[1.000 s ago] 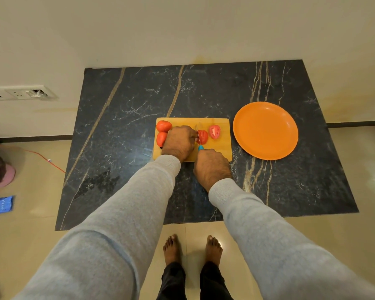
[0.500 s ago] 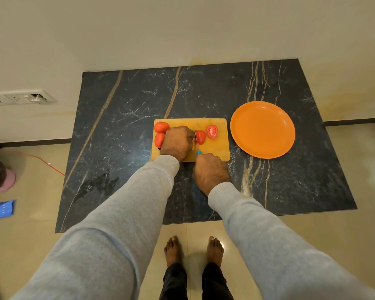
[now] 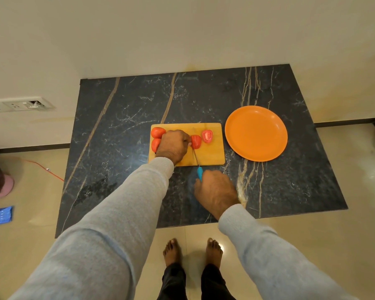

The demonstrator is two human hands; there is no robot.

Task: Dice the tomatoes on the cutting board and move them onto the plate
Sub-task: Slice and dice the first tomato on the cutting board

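While the left hand curls its fingers against a tomato half to steady it on the cutting board, the right hand grasps the blue knife, blade apparently alongside the fruit. A second half and two whole tomatoes wait; the plate stands just beside the board, ready for dice.

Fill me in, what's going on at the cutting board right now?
A person is cutting tomatoes on the wooden cutting board. The left hand holds a tomato half steady while the right hand grips a blue-handled knife, its blade reaching that half. A second half lies cut face up beside it, and two more tomatoes sit at the board's left end. No pieces are on the orange plate yet.
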